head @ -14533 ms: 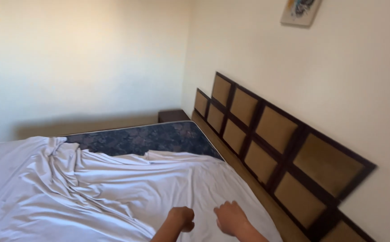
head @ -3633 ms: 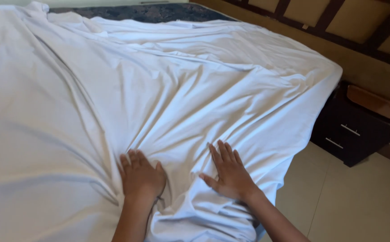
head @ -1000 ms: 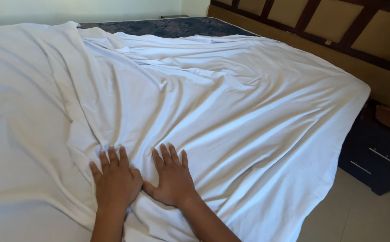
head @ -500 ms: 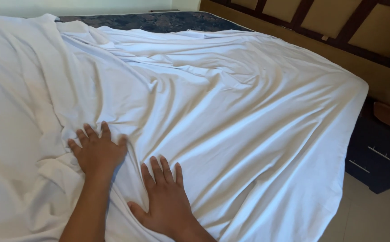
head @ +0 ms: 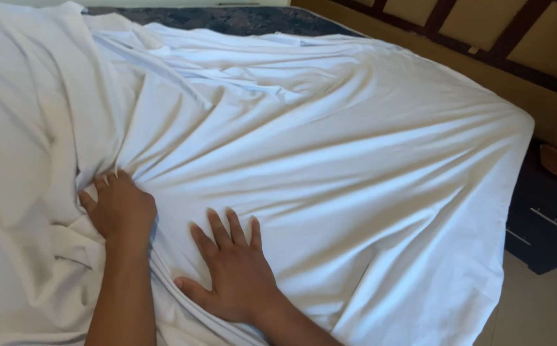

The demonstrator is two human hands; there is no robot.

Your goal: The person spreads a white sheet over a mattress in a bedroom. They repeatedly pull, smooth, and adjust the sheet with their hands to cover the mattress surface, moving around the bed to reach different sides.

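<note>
The white sheet covers the bed, draping over its right edge toward the floor beside a dark nightstand — open room there. The left hand bunches a fold in curled fingers; the right hand lies flat, fingers spread — creases fan outward.

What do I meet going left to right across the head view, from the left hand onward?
Left hand pressed into bunched white sheet → right hand flat on the sheet → sheet corner hanging off the bed → dark nightstand.
</note>
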